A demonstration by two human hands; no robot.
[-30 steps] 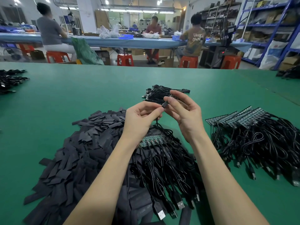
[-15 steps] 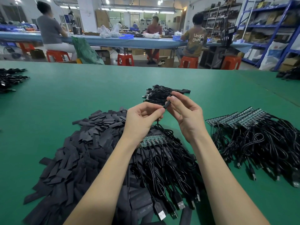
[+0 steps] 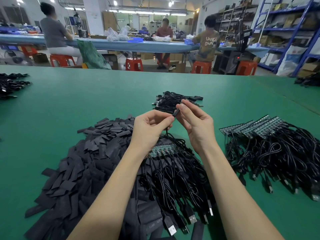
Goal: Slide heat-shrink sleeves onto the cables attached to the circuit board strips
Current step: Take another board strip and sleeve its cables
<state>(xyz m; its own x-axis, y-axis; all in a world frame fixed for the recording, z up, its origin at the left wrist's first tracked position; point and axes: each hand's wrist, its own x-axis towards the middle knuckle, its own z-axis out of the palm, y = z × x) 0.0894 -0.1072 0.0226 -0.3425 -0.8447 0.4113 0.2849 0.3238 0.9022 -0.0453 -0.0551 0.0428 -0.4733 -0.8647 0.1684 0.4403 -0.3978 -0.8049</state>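
My left hand [image 3: 150, 127] pinches a thin black cable [image 3: 168, 135] that runs down to a green circuit board strip [image 3: 163, 150] lying under my wrists. My right hand [image 3: 194, 123] pinches a small black heat-shrink sleeve [image 3: 176, 112] at the cable's upper end, right beside my left fingertips. Both hands are held above the green table [image 3: 86, 104]. A big heap of flat black sleeves [image 3: 81, 163] lies to the left. Black USB cables [image 3: 176, 187] fan out from the strip toward me.
A stack of more board strips with cables [image 3: 270, 146] lies to the right. A small bundle of black cables [image 3: 174, 101] sits just beyond my hands. More cable piles lie at the far left [image 3: 12, 85] and far right [image 3: 308, 80]. People sit at a blue bench behind.
My right hand has lifted the sleeve slightly up and away along the cable end, its fingers spreading a little. My left hand has stayed in place.
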